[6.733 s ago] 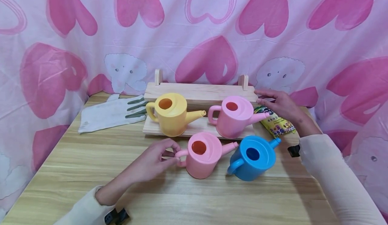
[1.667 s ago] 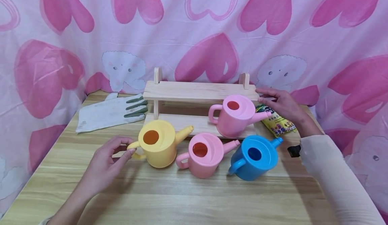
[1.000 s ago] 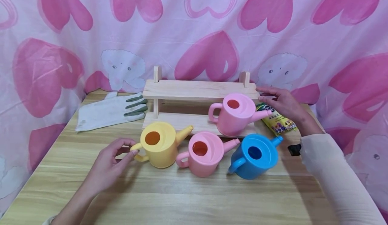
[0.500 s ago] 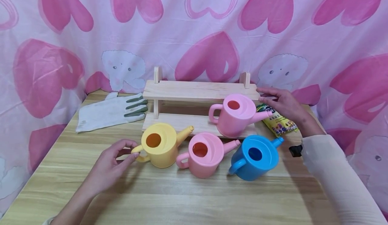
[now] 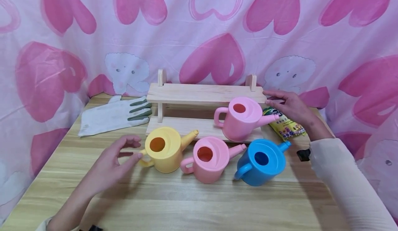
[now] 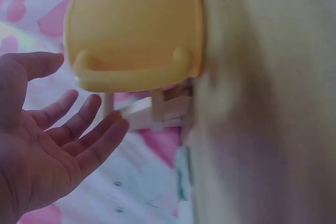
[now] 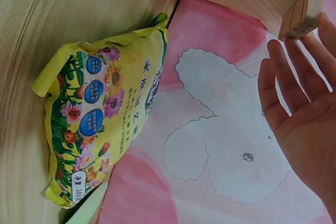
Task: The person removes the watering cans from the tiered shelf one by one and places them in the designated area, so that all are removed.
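My left hand (image 5: 112,165) is beside the handle of the yellow watering can (image 5: 164,151), fingers loosely spread. In the left wrist view the hand (image 6: 58,135) stands apart from that yellow can (image 6: 136,30). To its right on the table stand a salmon-pink watering can (image 5: 208,165) and a blue watering can (image 5: 262,163). A lighter pink watering can (image 5: 242,123) sits on the lower board of a two-tier wooden shelf (image 5: 202,92). My right hand (image 5: 290,106) holds the right end of the upper board between thumb and fingers; the right wrist view shows its fingertips at the board's corner.
White work gloves (image 5: 112,117) with green fingers lie left of the shelf. A yellow flower-printed bag (image 5: 286,127) lies right of it, below my right forearm. A pink heart-patterned curtain (image 5: 211,58) hangs close behind the table (image 5: 199,206).
The salmon-pink can was let go on the table. The yellow can came off the lower board onto the table, shifted slightly right, and my left hand released its handle. My right hand stayed put.
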The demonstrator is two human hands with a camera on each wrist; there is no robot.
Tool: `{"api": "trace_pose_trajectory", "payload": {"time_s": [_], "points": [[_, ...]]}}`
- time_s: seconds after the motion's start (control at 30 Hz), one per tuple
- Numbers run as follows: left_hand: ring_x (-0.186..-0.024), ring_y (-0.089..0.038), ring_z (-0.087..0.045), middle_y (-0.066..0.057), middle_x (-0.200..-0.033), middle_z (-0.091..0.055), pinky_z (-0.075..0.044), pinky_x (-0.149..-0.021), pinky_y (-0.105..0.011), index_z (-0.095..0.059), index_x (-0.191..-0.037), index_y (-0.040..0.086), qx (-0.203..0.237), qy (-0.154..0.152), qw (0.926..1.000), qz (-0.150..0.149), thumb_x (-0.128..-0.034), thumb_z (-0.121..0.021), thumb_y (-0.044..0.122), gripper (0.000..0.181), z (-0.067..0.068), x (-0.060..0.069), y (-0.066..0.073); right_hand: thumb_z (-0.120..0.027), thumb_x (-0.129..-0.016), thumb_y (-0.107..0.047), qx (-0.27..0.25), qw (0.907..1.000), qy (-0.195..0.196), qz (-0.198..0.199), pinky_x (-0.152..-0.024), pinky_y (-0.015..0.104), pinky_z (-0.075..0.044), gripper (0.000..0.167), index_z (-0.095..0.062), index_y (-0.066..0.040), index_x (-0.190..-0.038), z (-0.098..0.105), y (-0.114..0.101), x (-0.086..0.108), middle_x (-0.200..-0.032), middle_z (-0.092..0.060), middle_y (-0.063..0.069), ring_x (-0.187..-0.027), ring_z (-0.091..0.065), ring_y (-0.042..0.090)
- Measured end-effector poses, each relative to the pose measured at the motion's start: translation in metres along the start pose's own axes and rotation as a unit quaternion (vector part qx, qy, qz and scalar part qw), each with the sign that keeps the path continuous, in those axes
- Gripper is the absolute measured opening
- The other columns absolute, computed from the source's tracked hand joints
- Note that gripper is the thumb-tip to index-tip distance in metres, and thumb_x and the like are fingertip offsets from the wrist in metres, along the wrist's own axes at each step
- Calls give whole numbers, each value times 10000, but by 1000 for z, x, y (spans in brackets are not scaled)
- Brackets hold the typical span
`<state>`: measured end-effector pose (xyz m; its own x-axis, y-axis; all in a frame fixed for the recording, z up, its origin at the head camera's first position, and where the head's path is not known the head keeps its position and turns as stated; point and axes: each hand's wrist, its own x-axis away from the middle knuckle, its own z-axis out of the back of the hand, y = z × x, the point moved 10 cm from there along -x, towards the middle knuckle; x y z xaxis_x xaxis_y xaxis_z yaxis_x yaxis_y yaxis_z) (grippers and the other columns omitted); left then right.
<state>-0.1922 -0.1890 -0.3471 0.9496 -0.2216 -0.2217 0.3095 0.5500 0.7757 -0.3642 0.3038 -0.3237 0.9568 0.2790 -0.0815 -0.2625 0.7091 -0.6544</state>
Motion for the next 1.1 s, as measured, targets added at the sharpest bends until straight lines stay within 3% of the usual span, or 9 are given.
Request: {"api": "trace_pose_trajectory", "payload": {"time_s": [0.2, 0.37, 0.53, 0.67, 0.8, 0.93, 1.1], "points": [[-1120, -188, -597, -35, -1216, -657, -519, -919, -219, -599, -1332, 72, -188, 130, 9981, -570, -965, -734, 86, 392, 14, -26, 31, -678, -1001, -397, 38, 10000, -37, -44, -916, 586, -547, 564, -553, -169, -1501, 2, 0, 1, -1555, -466, 123, -1255, -549, 416], [-1117, -191, -628, -27, -1242, -666, -564, -911, -387, -608, -1359, 73, -149, -283, 9954, -903, -973, -720, 90, 403, 3, -57, 56, -680, -1004, -374, 81, 9999, -46, -52, -909, 570, -555, 553, -553, -168, -1501, 2, 1, 1, -1543, -480, 126, -1244, -558, 411], [-1120, -211, -632, -41, -1272, -662, -564, -913, -450, -629, -1329, 60, -344, -934, 9872, -1250, -993, -704, 185, 366, -22, -94, 87, -681, -1003, -374, 68, 10000, -37, -8, -907, 576, -553, 554, -554, -162, -1500, 2, 3, 2, -1541, -482, 131, -1242, -560, 418], [-1115, -209, -633, -50, -1256, -662, -559, -920, -417, -623, -1327, 57, -574, -1423, 9778, -1430, -998, -699, 220, 375, -43, -119, 112, -683, -1001, -380, 47, 10000, -25, -24, -917, 584, -547, 557, -555, -166, -1499, 1, 5, 2, -1547, -475, 130, -1249, -553, 415], [-1043, -182, -643, -43, -1177, -679, -561, -892, -370, -655, -1279, 49, -752, -1714, 9693, -1594, -998, -695, 189, 317, -68, -142, 131, -683, -1003, -376, 0, 10000, -17, -17, -919, 570, -550, 560, -549, -166, -1504, 0, 7, 1, -1555, -465, 130, -1259, -545, 416], [-995, -173, -633, -32, -1098, -692, -545, -889, -324, -678, -1259, 52, -1189, -1984, 9617, -1469, -1004, -674, 197, 293, -95, -165, 140, -683, -1004, -363, -14, 10000, 4, 38, -906, 537, -564, 556, -549, -158, -1503, 1, 5, 0, -1547, -474, 135, -1256, -547, 416], [-930, -172, -617, -36, -1030, -698, -530, -815, -286, -697, -1270, 56, -1798, -2409, 9455, -1250, -1015, -633, 191, 296, -126, -182, 145, -683, -1006, -356, -48, 10000, 9, 80, -915, 564, -550, 550, -551, -156, -1501, 0, 2, -1, -1543, -478, 137, -1261, -545, 418]]}}
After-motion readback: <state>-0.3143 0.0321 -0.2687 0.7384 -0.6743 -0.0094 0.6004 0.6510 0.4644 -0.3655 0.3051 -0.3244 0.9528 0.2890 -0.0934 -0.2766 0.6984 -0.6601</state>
